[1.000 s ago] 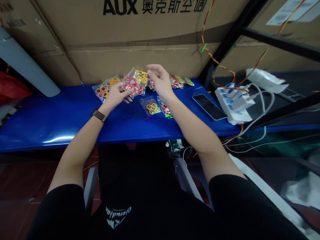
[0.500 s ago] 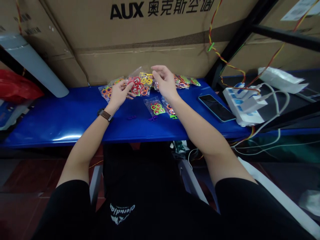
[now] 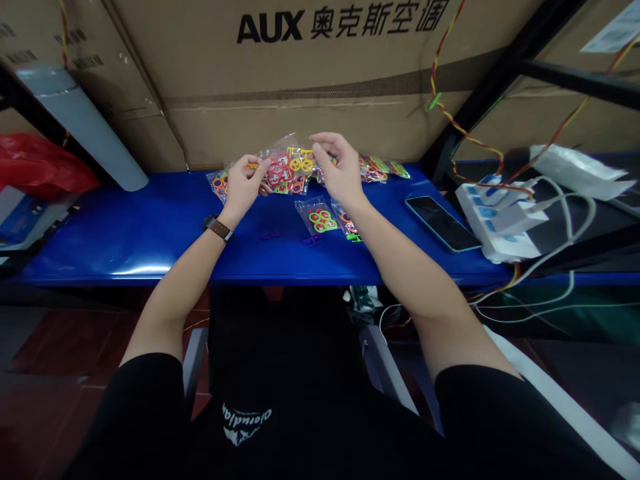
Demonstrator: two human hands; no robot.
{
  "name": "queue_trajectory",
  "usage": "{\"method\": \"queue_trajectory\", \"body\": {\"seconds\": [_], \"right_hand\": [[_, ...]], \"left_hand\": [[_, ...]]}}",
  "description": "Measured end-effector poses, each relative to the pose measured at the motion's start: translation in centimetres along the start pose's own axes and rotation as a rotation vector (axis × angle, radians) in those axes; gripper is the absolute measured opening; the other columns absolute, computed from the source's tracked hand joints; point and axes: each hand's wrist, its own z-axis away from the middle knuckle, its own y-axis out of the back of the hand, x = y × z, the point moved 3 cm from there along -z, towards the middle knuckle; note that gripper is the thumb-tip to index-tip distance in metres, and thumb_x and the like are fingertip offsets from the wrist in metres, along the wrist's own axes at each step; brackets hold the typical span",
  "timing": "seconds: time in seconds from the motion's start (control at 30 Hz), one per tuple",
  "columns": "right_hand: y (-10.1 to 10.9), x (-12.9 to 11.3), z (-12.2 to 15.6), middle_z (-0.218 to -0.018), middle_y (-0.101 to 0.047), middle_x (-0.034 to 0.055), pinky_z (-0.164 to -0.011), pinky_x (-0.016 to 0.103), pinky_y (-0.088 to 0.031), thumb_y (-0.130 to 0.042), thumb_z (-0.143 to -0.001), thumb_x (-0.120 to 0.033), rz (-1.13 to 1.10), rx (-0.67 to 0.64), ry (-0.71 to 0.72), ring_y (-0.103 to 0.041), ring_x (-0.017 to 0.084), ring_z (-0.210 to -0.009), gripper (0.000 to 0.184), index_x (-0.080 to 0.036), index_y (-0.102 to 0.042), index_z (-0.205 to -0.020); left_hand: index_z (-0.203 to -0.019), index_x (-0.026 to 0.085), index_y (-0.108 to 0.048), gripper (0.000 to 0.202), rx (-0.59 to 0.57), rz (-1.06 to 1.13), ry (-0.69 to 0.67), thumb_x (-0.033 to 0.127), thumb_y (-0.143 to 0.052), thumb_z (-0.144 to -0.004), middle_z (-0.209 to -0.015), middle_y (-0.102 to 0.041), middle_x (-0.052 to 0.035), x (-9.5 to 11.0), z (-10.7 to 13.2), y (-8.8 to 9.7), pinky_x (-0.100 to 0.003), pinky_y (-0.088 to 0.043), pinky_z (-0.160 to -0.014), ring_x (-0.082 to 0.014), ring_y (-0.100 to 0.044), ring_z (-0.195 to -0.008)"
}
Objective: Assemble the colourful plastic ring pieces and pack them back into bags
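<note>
My left hand (image 3: 246, 183) pinches a clear plastic bag with red ring-shaped pieces (image 3: 280, 171) showing in it. My right hand (image 3: 341, 170) is at the bag's other side, thumb and fingers curled at the end of a yellow plastic piece (image 3: 301, 161) with round wheel-like parts. Its exact grip there is partly hidden. Behind and beside both hands lie more bags of colourful pieces (image 3: 380, 167). Nearer me are a bag with green rings (image 3: 323, 219), another bag (image 3: 345, 217) partly behind my right wrist, and loose purple pieces (image 3: 313, 239).
The blue tabletop (image 3: 125, 240) ends at a large cardboard box (image 3: 300, 100). On the right are a phone (image 3: 443, 223), a white power strip (image 3: 493, 223) with cables, and a black metal frame (image 3: 490, 87). A grey cylinder (image 3: 90, 130) leans at the left beside a red bag (image 3: 40, 163).
The whole view has shifted slightly, moving the scene to the right. My hands keep nearly the same places around the bag and the yellow piece.
</note>
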Motion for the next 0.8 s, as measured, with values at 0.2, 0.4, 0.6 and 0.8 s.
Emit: {"method": "queue_trajectory", "body": {"seconds": [0.2, 0.4, 0.6, 0.8], "right_hand": [[-0.1, -0.7, 0.2, -0.117, -0.085, 0.0108, -0.12, 0.064, -0.061, -0.057, -0.1, -0.095, -0.003, -0.018, -0.004, -0.082, 0.036, -0.124, 0.076, -0.032, -0.076, -0.137], [-0.4, -0.9, 0.6, -0.115, -0.085, 0.0103, -0.115, 0.063, -0.063, -0.06, -0.102, -0.091, -0.024, -0.053, -0.029, -0.081, 0.036, -0.122, 0.072, -0.032, -0.073, -0.142], [-0.5, -0.4, 0.6, -0.122, -0.084, 0.0134, -0.115, 0.066, -0.062, -0.063, -0.1, -0.093, -0.071, -0.057, -0.025, -0.078, 0.039, -0.128, 0.073, -0.033, -0.067, -0.142], [-0.8, 0.4, 0.2, -0.126, -0.081, 0.0136, -0.116, 0.066, -0.062, -0.052, -0.103, -0.094, -0.022, -0.104, -0.058, -0.079, 0.037, -0.125, 0.071, -0.034, -0.064, -0.139]], "left_hand": [[-0.097, 0.028, -0.062, 0.068, 0.02, -0.019, -0.131, 0.093, -0.079, -0.088, -0.066, -0.068, 0.0039, 0.6, 0.0, 0.0, -0.024, -0.046, -0.043, -0.0144, -0.068, -0.045], [-0.089, 0.026, -0.067, 0.069, 0.074, -0.039, -0.16, 0.093, -0.082, -0.085, -0.06, -0.062, 0.0052, 1.6, 0.3, 0.2, -0.022, -0.037, -0.038, -0.0101, -0.057, -0.039], [-0.089, 0.025, -0.068, 0.068, 0.135, -0.022, -0.163, 0.092, -0.083, -0.085, -0.066, -0.066, 0.0036, 1.5, 0.1, 0.3, -0.022, -0.035, -0.038, -0.0083, -0.056, -0.04], [-0.097, 0.025, -0.072, 0.064, 0.114, -0.096, -0.18, 0.089, -0.076, -0.094, -0.075, -0.072, 0.0007, 1.3, 0.2, 0.3, -0.023, -0.037, -0.041, -0.0088, -0.059, -0.044]]}}
